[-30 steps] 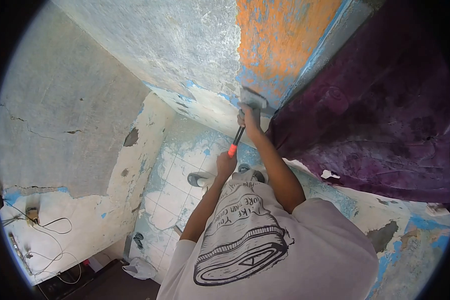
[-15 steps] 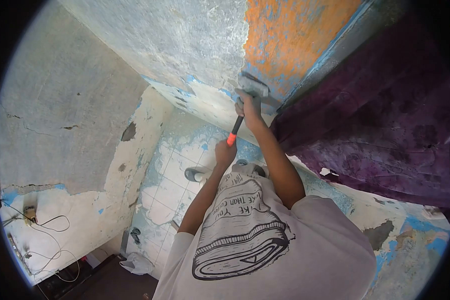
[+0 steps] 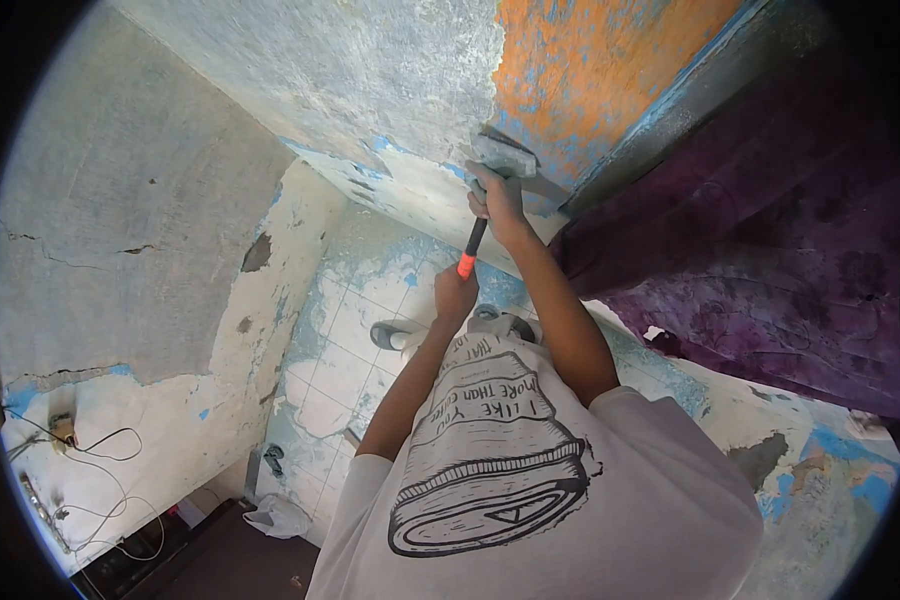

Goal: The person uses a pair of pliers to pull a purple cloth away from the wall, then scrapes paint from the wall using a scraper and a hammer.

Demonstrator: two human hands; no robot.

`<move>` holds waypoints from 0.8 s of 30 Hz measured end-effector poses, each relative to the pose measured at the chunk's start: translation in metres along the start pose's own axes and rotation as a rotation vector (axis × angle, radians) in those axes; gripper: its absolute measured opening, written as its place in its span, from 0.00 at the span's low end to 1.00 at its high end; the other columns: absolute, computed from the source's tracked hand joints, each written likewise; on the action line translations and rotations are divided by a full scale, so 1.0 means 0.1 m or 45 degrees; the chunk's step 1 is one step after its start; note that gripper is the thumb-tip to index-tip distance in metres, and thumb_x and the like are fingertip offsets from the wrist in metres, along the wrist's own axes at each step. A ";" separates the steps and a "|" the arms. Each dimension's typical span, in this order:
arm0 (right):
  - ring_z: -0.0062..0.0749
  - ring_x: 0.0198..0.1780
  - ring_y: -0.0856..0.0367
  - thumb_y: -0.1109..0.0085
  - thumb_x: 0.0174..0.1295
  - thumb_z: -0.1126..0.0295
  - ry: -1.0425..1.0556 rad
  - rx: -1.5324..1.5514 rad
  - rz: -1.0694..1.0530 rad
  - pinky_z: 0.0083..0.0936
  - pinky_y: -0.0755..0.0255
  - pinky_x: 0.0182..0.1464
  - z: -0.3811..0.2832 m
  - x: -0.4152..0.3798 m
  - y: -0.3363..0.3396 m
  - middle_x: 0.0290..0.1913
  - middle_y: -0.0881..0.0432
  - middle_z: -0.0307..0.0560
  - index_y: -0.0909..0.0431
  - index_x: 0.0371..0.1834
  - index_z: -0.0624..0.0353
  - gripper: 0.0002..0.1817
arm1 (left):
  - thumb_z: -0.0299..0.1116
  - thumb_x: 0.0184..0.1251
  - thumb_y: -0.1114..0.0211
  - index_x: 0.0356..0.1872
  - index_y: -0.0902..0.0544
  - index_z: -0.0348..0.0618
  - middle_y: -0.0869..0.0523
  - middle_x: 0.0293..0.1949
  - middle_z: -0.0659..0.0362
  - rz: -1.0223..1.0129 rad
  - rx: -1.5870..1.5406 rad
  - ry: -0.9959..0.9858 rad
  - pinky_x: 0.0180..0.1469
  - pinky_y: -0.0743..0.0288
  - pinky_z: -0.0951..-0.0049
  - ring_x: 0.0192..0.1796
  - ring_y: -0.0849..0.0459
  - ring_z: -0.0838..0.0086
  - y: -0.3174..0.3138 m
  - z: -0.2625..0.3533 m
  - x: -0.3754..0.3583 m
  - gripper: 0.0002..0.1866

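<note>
Both of my hands are on a long-handled scraper point(image 3: 510, 158) with a black and orange-red handle. My right hand point(image 3: 500, 208) is closed around the upper handle, close behind the wide grey head. Lower down, my left hand point(image 3: 456, 293) grips the handle end just below the orange-red part. The scraper's head lies against or very near the wall, where orange paint point(image 3: 580, 75) with blue flecks meets a bare grey area point(image 3: 370, 70). Its edge is partly blurred, so contact is hard to make out.
A purple curtain point(image 3: 760, 230) hangs at the right. White floor tiles point(image 3: 335, 375) carry paint flakes and dust. Loose cables point(image 3: 120, 490) run along the left wall. A plastic bag point(image 3: 278, 516) lies beside a dark brown surface point(image 3: 230, 560) at lower left.
Both hands and the scraper have shifted only slightly, with the lower hand a little higher. The camera view has moved a little. The grip is the same.
</note>
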State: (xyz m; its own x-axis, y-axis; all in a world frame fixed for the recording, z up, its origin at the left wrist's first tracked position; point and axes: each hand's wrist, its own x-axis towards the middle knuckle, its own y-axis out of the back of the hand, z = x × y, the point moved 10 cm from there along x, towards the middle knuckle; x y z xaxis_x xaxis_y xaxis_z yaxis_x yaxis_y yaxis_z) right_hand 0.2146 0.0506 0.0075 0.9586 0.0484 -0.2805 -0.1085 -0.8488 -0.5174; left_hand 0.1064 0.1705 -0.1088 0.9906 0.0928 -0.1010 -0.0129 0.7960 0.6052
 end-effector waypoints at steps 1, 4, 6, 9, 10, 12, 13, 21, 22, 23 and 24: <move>0.17 0.10 0.51 0.44 0.66 0.68 -0.037 0.000 0.045 0.22 0.57 0.15 0.11 0.00 0.09 0.11 0.48 0.29 0.40 0.16 0.48 0.21 | 0.31 0.63 0.39 0.27 0.18 0.33 0.18 0.24 0.38 -0.034 0.068 0.035 0.33 0.25 0.48 0.31 0.16 0.42 -0.08 -0.11 -0.02 0.11; 0.18 0.10 0.50 0.44 0.66 0.68 -0.161 0.051 0.164 0.22 0.57 0.15 0.41 0.01 0.31 0.11 0.48 0.29 0.41 0.16 0.48 0.21 | 0.31 0.63 0.40 0.27 0.18 0.33 0.18 0.24 0.38 -0.120 0.149 0.101 0.33 0.25 0.48 0.31 0.16 0.42 -0.20 -0.35 -0.10 0.11; 0.18 0.10 0.50 0.43 0.65 0.68 -0.174 0.048 0.200 0.23 0.56 0.15 0.41 0.03 0.35 0.11 0.48 0.30 0.41 0.16 0.48 0.21 | 0.32 0.64 0.39 0.26 0.19 0.32 0.19 0.23 0.38 -0.080 0.121 0.035 0.31 0.27 0.50 0.30 0.17 0.42 -0.16 -0.26 -0.08 0.13; 0.18 0.09 0.47 0.41 0.64 0.69 0.017 0.071 0.055 0.23 0.57 0.14 -0.05 -0.06 0.07 0.11 0.44 0.30 0.39 0.17 0.49 0.19 | 0.33 0.66 0.39 0.25 0.20 0.31 0.19 0.22 0.37 -0.027 0.058 -0.024 0.29 0.28 0.51 0.29 0.17 0.41 0.03 0.06 -0.06 0.15; 0.18 0.09 0.47 0.41 0.64 0.69 0.004 0.073 0.060 0.23 0.57 0.14 0.00 -0.08 0.10 0.11 0.44 0.30 0.39 0.17 0.49 0.19 | 0.33 0.66 0.39 0.25 0.20 0.31 0.19 0.22 0.37 -0.004 0.008 -0.038 0.30 0.28 0.51 0.29 0.17 0.41 0.04 0.11 -0.06 0.15; 0.17 0.09 0.48 0.41 0.63 0.69 -0.017 0.074 0.043 0.23 0.57 0.14 0.01 -0.06 0.11 0.11 0.44 0.30 0.40 0.16 0.48 0.20 | 0.32 0.62 0.40 0.27 0.18 0.34 0.17 0.26 0.38 -0.079 0.082 0.016 0.35 0.25 0.47 0.32 0.16 0.42 -0.03 0.03 -0.07 0.11; 0.17 0.09 0.49 0.42 0.64 0.68 -0.043 0.066 0.060 0.23 0.56 0.14 0.15 -0.03 0.20 0.11 0.45 0.30 0.38 0.19 0.49 0.18 | 0.32 0.62 0.40 0.27 0.18 0.34 0.17 0.26 0.38 -0.096 0.119 0.039 0.35 0.25 0.47 0.32 0.16 0.42 -0.08 -0.09 -0.09 0.11; 0.19 0.10 0.51 0.45 0.66 0.68 -0.073 0.041 0.116 0.22 0.56 0.16 0.13 -0.09 0.21 0.11 0.50 0.30 0.43 0.18 0.47 0.20 | 0.31 0.62 0.41 0.26 0.19 0.33 0.18 0.26 0.37 -0.111 0.070 0.001 0.35 0.26 0.48 0.32 0.16 0.42 0.02 0.09 -0.12 0.10; 0.18 0.10 0.50 0.43 0.65 0.68 -0.077 0.066 0.089 0.22 0.56 0.15 0.07 -0.09 0.17 0.11 0.48 0.30 0.41 0.19 0.48 0.19 | 0.31 0.62 0.41 0.26 0.19 0.33 0.18 0.26 0.37 -0.108 0.070 0.007 0.35 0.26 0.48 0.32 0.16 0.42 0.01 0.08 -0.15 0.10; 0.17 0.09 0.49 0.40 0.63 0.68 -0.072 0.091 0.059 0.22 0.55 0.14 0.01 -0.08 0.13 0.11 0.46 0.29 0.38 0.20 0.49 0.17 | 0.31 0.62 0.41 0.26 0.19 0.33 0.18 0.25 0.37 -0.103 0.051 0.008 0.35 0.26 0.48 0.32 0.16 0.42 0.00 0.08 -0.14 0.11; 0.17 0.09 0.49 0.40 0.63 0.68 -0.066 0.090 0.051 0.22 0.55 0.14 0.07 -0.05 0.17 0.11 0.46 0.29 0.38 0.20 0.49 0.17 | 0.31 0.62 0.41 0.25 0.19 0.34 0.18 0.25 0.37 -0.098 0.033 0.007 0.35 0.26 0.48 0.32 0.17 0.42 -0.01 0.07 -0.14 0.11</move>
State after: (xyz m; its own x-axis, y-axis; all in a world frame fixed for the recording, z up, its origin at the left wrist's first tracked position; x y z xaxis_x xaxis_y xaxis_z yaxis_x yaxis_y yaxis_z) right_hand 0.2059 0.0397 -0.0049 0.9384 0.0437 -0.3429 -0.1669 -0.8113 -0.5603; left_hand 0.0939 0.1642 -0.1031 0.9877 0.0352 -0.1525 0.0671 0.7852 0.6157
